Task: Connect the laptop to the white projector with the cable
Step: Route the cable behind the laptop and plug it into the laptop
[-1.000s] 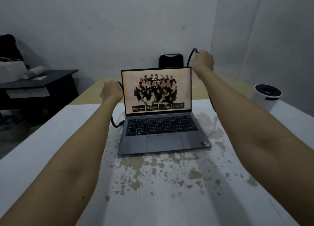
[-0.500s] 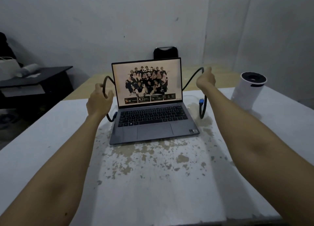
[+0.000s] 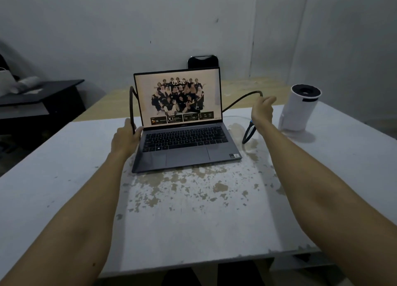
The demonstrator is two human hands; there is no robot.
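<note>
An open grey laptop (image 3: pixel 182 144) with a lit screen sits mid-table. A black cable (image 3: pixel 238 102) runs behind the screen from left to right. My left hand (image 3: pixel 126 138) grips the cable at the laptop's left edge, where it rises in a loop. My right hand (image 3: pixel 262 111) holds the cable right of the screen; below it the cable hangs in a loop with a blue-tipped plug near my wrist. The white cylindrical projector (image 3: pixel 297 111) stands upright on the table, just right of my right hand and apart from it.
The white table (image 3: pixel 64 178) has worn, peeling paint in the middle. A black chair back (image 3: pixel 203 61) shows behind the laptop. A dark side desk (image 3: pixel 40 96) with white items stands at the left. A wooden surface lies beyond the table.
Both hands came down and toward me with the cable. My left hand dropped to the laptop's left edge. My right hand lowered beside the projector, and the blue-tipped end swung into view.
</note>
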